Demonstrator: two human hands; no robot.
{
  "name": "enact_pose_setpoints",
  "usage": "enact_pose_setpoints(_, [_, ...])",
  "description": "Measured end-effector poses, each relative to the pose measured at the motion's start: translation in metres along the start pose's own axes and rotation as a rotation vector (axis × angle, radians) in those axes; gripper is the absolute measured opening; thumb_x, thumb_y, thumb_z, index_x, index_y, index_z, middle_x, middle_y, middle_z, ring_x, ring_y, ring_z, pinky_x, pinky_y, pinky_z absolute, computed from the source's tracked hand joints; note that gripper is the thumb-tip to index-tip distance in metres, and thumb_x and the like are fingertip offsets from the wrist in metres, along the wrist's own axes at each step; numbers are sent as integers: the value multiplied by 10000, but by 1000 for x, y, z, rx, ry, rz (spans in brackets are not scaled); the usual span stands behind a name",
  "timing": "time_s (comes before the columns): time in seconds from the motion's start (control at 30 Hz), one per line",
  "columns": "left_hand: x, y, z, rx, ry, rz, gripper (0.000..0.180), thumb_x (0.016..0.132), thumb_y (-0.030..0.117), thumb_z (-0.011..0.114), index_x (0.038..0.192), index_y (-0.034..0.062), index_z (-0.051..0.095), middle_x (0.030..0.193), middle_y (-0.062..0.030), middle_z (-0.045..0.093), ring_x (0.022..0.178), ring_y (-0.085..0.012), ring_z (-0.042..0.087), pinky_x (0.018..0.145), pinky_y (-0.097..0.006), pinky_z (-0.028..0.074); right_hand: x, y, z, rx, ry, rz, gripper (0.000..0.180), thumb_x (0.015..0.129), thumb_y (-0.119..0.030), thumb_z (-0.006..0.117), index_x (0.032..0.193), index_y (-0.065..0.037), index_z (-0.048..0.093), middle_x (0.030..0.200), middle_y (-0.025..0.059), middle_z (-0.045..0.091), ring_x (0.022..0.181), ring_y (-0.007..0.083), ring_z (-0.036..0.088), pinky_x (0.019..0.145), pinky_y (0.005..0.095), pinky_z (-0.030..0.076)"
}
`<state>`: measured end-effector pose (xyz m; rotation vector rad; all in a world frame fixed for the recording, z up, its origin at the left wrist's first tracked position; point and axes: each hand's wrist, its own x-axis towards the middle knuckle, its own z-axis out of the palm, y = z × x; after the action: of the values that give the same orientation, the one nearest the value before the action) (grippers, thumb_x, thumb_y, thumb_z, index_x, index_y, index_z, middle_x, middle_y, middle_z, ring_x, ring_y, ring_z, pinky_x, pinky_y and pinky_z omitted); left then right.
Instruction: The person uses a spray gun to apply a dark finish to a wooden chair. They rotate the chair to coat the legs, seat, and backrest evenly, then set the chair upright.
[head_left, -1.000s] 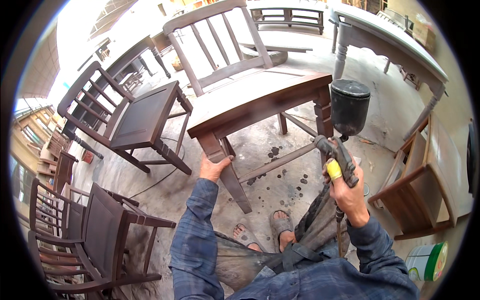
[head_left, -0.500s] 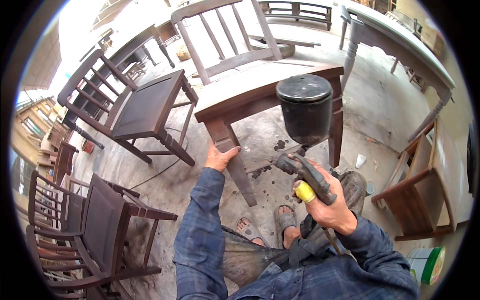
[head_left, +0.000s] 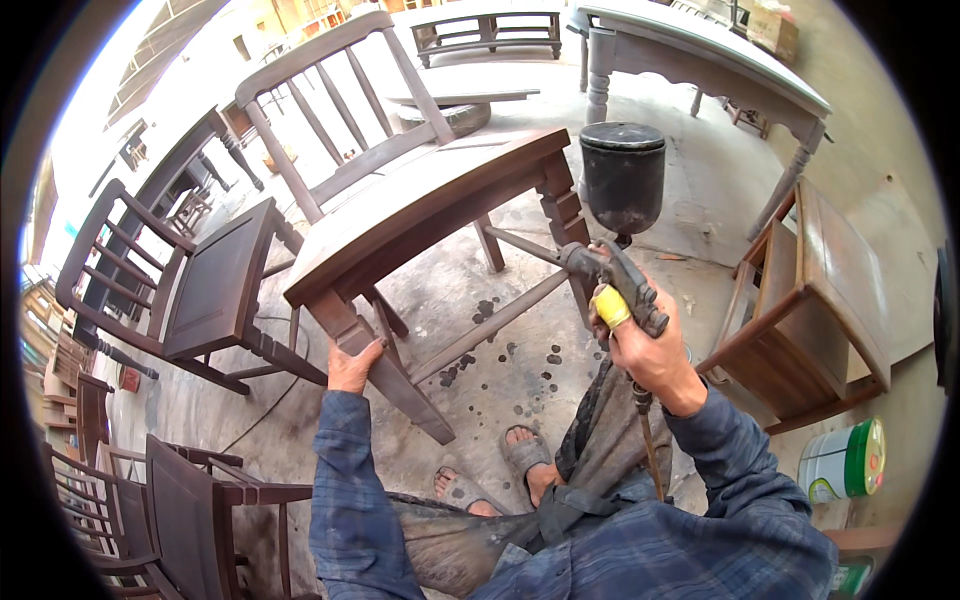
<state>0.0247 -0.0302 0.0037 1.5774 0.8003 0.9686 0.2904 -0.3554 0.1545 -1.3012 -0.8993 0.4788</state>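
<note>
A brown wooden chair (head_left: 430, 225) with a slatted back stands tilted in front of me. My left hand (head_left: 353, 366) is closed around its left front leg, just below the seat. In my right hand (head_left: 655, 345) is a spray gun (head_left: 630, 280) with a black paint cup (head_left: 622, 180) on top. The gun's nozzle points left, close to the chair's right front leg (head_left: 565, 215). Something yellow (head_left: 610, 305) is wrapped round a finger of that hand. From the gun's grip a hose (head_left: 652, 450) runs down past my trousers.
Dark chairs stand at left (head_left: 215, 290) and lower left (head_left: 190, 500). On the right are a wooden cabinet-like piece (head_left: 800, 330) and a white-and-green bucket (head_left: 842, 460). A grey table (head_left: 700, 60) stands behind. Another hose (head_left: 270, 410) and dark drips mark the concrete floor.
The chair now leans more and sits further left in the picture, my left hand still on its leg. The spray gun has gone from before the seat to beside the right front leg.
</note>
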Motion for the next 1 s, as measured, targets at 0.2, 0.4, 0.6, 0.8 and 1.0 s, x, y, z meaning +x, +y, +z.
enact_pose_setpoints(0.2, [-3,-4,-2,28,-16,14,647,759,99,855,1306,40,514,1082,-59,637,967,-182,644,889,-346,547,15,4,-33,-137,135,-78,420,985,-82,634,1397,-37,565,849,-18,644,719,46,568,628,214,468])
enact_pose_setpoints(0.4, [3,-3,-13,15,-138,-4,653,790,139,864,1317,33,492,1127,-69,626,1025,-185,628,923,-354,537,11,0,-11,-84,146,-50,390,998,-118,632,1374,-27,577,844,-19,634,717,48,569,612,213,461])
enact_pose_setpoints(0.6, [0,0,-10,5,-130,-37,825,805,169,876,1446,27,376,1286,-108,594,1165,-207,599,986,-360,514,-17,-12,30,-17,-88,52,490,978,-68,623,1445,7,495,871,1,625,746,61,582,661,221,491])
enact_pose_setpoints(0.8, [0,-1,-19,-76,-134,-59,866,787,233,893,1447,19,374,1297,-127,599,1191,-237,598,1001,-375,506,-28,-4,75,44,-330,-11,470,942,-57,665,1384,45,541,1292,167,644,1048,184,654,901,301,523])
enact_pose_setpoints(1.0, [8,-21,-33,-80,-186,-55,814,828,209,845,1461,7,375,1302,-136,602,1197,-251,603,1021,-388,496,-21,-2,78,-144,-338,-258,486,913,-30,679,1376,44,553,1239,182,687,1079,178,657,909,289,508])
